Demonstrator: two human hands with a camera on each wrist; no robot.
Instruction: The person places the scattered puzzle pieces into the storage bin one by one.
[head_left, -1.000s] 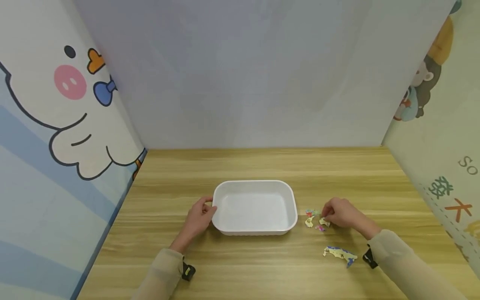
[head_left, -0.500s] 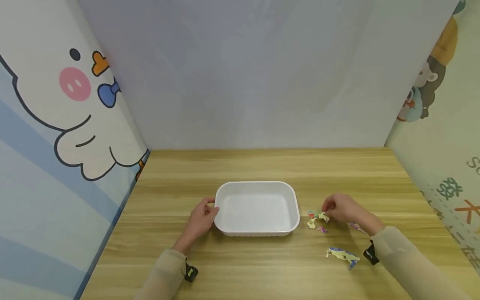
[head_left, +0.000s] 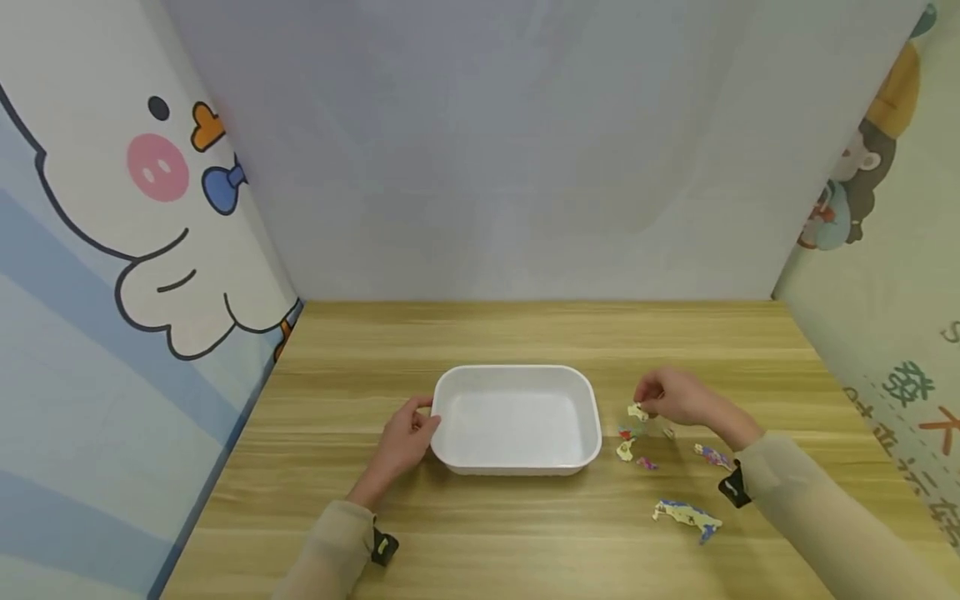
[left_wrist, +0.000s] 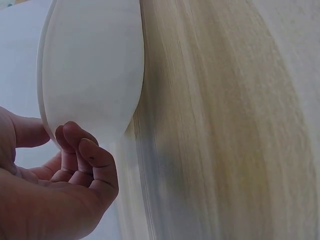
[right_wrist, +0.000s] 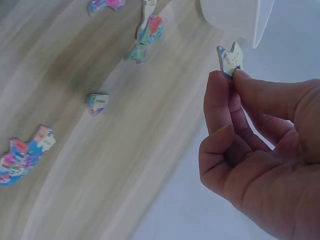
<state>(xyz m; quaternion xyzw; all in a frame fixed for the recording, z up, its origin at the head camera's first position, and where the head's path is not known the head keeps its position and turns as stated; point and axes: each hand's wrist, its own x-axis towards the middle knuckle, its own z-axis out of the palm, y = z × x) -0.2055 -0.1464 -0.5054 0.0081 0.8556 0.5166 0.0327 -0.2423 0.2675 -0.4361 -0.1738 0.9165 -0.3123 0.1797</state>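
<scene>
A white rectangular plastic tray [head_left: 517, 429] sits in the middle of the wooden table, with nothing in it. At its left end my left hand [head_left: 402, 440] holds the rim, thumb on one side and curled fingers on the other; the left wrist view has this tray [left_wrist: 92, 60] close up. To the right of the tray, my right hand [head_left: 681, 398] pinches a small flat cream puzzle piece [right_wrist: 231, 59] between thumb and index finger, raised over the table. Just below that hand lie a red-and-green piece [head_left: 627, 433], a cream piece [head_left: 625, 451] and a pink piece [head_left: 647, 463].
A tiny piece [head_left: 669, 432] and a blue-and-pink piece [head_left: 711, 454] lie under the right wrist. Nearer the front is a long cream-and-blue piece [head_left: 686, 515]. A grey wall [head_left: 487, 167] stands behind the table [head_left: 517, 333], and printed panels flank it.
My right hand has lifted the cream puzzle piece off the group and moved it up and slightly left, uncovering the tiny piece. My left hand stays at the tray's rim.
</scene>
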